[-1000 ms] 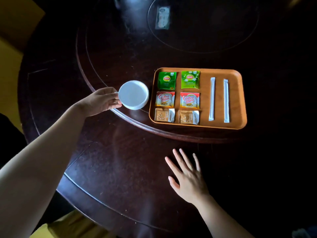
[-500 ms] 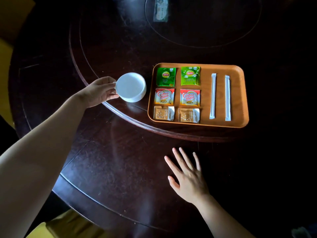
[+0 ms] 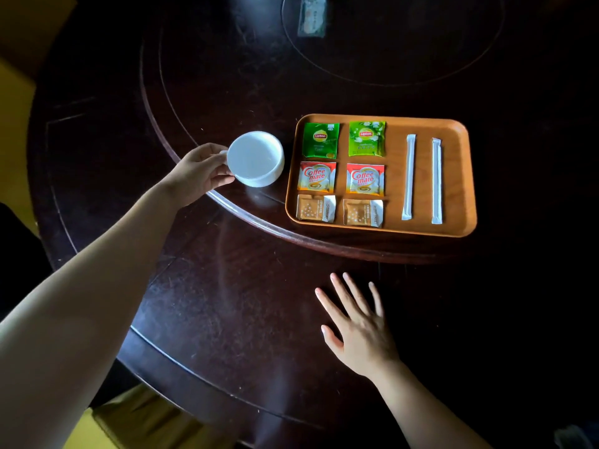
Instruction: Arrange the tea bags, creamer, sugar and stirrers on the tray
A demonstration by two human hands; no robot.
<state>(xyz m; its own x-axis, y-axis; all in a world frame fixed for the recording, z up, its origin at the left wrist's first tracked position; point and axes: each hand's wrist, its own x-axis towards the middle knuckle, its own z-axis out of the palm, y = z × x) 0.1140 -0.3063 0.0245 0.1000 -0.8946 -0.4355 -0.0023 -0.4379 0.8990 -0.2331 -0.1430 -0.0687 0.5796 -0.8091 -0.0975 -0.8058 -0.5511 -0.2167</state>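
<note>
An orange tray (image 3: pixel 393 231) sits on the raised turntable of a dark round table. In it lie two green Lipton tea bags (image 3: pixel 321 140) (image 3: pixel 367 138), two Coffee mate creamer packets (image 3: pixel 316 176) (image 3: pixel 365 179), two brown sugar packets (image 3: pixel 315 208) (image 3: pixel 362 212) and two white wrapped stirrers (image 3: pixel 409 176) (image 3: pixel 436 180). Left of the tray stands a white cup (image 3: pixel 255 158); my left hand (image 3: pixel 198 173) grips its handle. My right hand (image 3: pixel 358 327) rests flat on the table in front of the tray, fingers spread, holding nothing.
The turntable's raised rim (image 3: pixel 246 217) curves between my hands and passes just in front of the tray. A small printed card (image 3: pixel 311 15) lies at the far centre of the table. Yellow fabric (image 3: pixel 136 419) shows below the table's near edge.
My left hand has carried the white cup slightly away from me and to the left, toward the turntable's inside. My right hand has stayed flat in place.
</note>
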